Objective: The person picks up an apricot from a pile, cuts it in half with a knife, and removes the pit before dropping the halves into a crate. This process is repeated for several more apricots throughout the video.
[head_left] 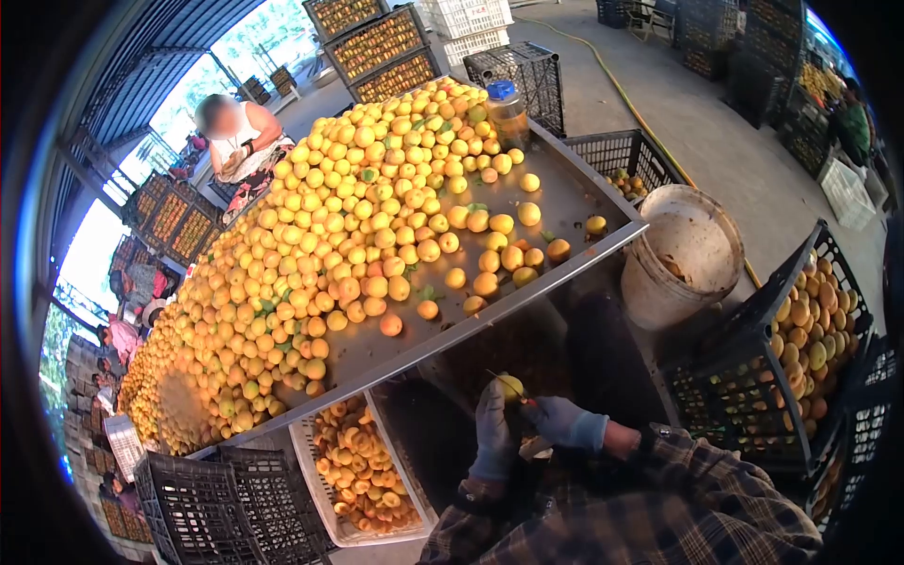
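Over my lap, my left hand [493, 428], in a grey-blue glove, is closed with a yellow apricot [511, 387] at its fingertips. From the other side my gloved right hand [565, 422] grips a small knife [527, 400], its tip end right at the fruit; most of the handle is hidden in the fingers. Beyond the hands, a large heap of apricots [348, 226] lies on a metal-topped table [565, 202]. Left of my legs stands a white crate [426, 513] filled with cut apricot halves [363, 466].
A dirty white bucket [692, 254] stands right of the table corner. Black crates of fruit [744, 405] flank my right side; stacked black crates [231, 504] sit at lower left. A blue-lidded jar [507, 115] rests on the table. Another person [247, 141] works across the heap.
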Demonstrator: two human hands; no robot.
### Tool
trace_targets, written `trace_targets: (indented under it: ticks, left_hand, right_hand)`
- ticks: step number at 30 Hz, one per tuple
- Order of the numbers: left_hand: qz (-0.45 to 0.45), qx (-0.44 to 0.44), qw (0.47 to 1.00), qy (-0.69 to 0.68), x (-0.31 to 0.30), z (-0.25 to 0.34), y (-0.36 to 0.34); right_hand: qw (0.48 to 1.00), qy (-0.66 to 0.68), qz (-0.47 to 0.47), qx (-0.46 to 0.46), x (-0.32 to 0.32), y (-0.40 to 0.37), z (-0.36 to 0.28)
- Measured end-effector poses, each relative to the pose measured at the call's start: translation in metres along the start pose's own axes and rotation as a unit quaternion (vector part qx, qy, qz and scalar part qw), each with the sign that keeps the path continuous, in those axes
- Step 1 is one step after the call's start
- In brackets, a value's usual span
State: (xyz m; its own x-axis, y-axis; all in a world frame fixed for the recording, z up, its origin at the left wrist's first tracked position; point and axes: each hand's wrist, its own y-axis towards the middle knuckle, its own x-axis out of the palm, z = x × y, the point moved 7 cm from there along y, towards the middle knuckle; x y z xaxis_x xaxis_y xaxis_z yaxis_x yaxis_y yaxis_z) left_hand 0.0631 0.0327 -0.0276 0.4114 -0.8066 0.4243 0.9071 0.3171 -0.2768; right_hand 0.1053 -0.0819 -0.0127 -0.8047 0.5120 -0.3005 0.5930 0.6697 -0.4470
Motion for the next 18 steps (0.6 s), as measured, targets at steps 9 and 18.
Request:
trace_targets:
  ticks: [9,18]
  left_hand:
    - [0.066,-0.004,0.998,-0.003,0.005,-0.007,-0.012]
    - [-0.064,0.021,0.992,-0.110,-0.026,-0.036,0.011]
  right_hand:
    - [0.995,-0.100,-0.003,0.004,0.014,0.008,0.027]
    - [0.987,-0.150,0.012,-0.050,-0.020,-0.035,-0.030]
